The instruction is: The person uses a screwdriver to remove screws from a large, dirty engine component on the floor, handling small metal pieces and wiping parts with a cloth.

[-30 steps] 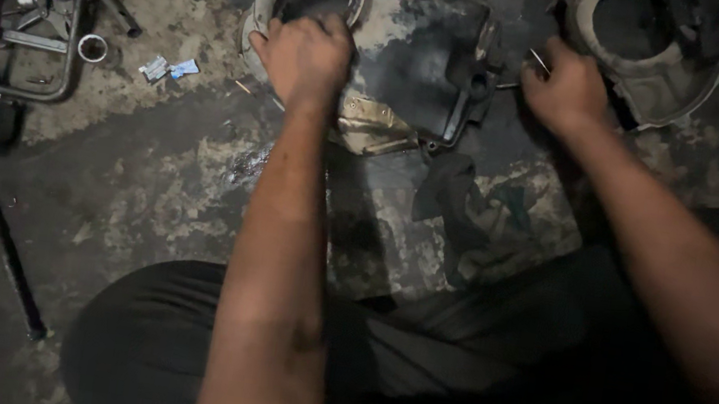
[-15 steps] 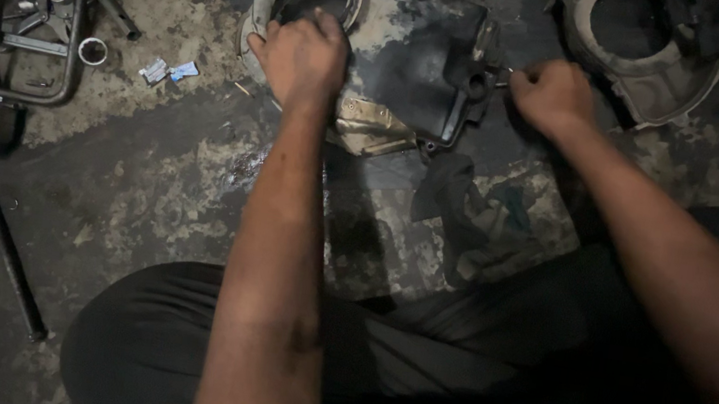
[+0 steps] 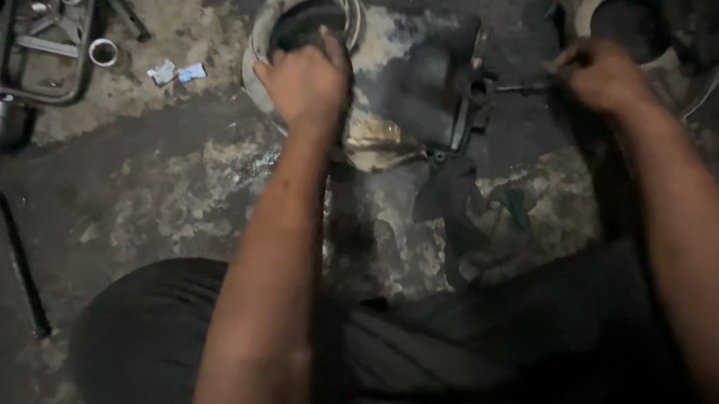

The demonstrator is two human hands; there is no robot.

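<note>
Housing (image 3: 435, 100), dark and greasy, lies on the stained floor (image 3: 145, 191) and is pinned at its round flanged end (image 3: 305, 21) by the left hand (image 3: 306, 82), closed over it. A thin rod (image 3: 521, 88) is gripped by the right hand (image 3: 598, 74), likely steadied so the rod can be worked. Loose tools (image 3: 39, 16) are scattered at far left.

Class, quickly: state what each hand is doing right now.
Left hand: closed, pressing on the round metal part.
Right hand: closed on a thin tool.

Beside the left hand (image 3: 306, 82), the round housing (image 3: 264, 29) is pale grey; the floor (image 3: 145, 191) is dark, patchy.
</note>
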